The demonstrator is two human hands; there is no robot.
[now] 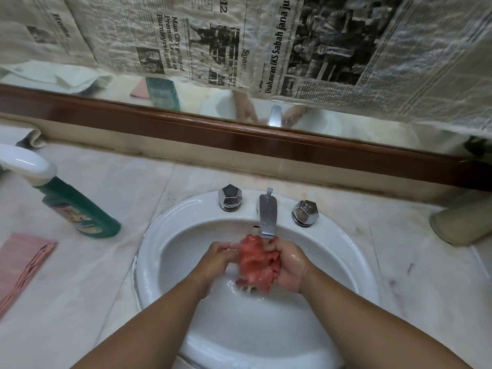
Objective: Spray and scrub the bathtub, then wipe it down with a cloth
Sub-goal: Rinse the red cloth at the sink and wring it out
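Sink (pixel 165 230) holds wet red cloth (pixel 257 261), gripped by both hands under tap (pixel 268 217).

Wet red cloth (pixel 257 259), bunched under the running tap (pixel 268 219), gripped from both sides, green spray bottle (pixel 80 209) with white trigger head, standing on counter (pixel 133 182) at left

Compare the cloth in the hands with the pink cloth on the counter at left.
The held cloth is bunched between the left hand and right hand under the faucet; the counter cloth lies folded flat, untouched. The held cloth is dripping and darker red; the counter cloth is paler and looks dry. Both are pinkish cloths.
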